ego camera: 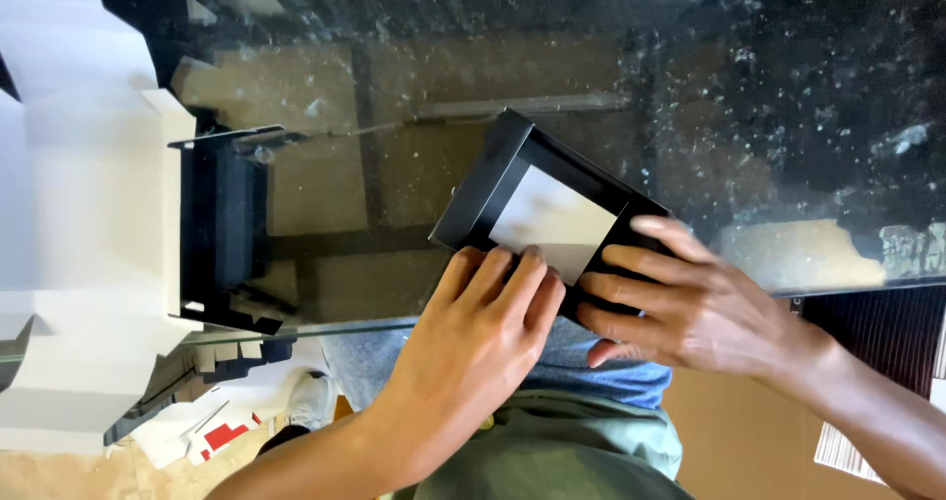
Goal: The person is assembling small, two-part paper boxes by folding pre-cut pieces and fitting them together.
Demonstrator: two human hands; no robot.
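Your 2 bare forearms come up from the near edge and converge toward the middle. Your left hand (483, 313) lies palm down, knuckles up, its 4 fingers (517, 273) held close together and stretched toward the far side, fingertips pressed flat. Your right hand (690, 308) enters from the near right, wrist bent slightly inward, its fingers (631, 259) spread a little and pointing left, curled at the tips in a light grasp. The 2 hands sit just beside each other, fingertips nearly meeting. Both sleeves are absent; skin is bare to the elbows.
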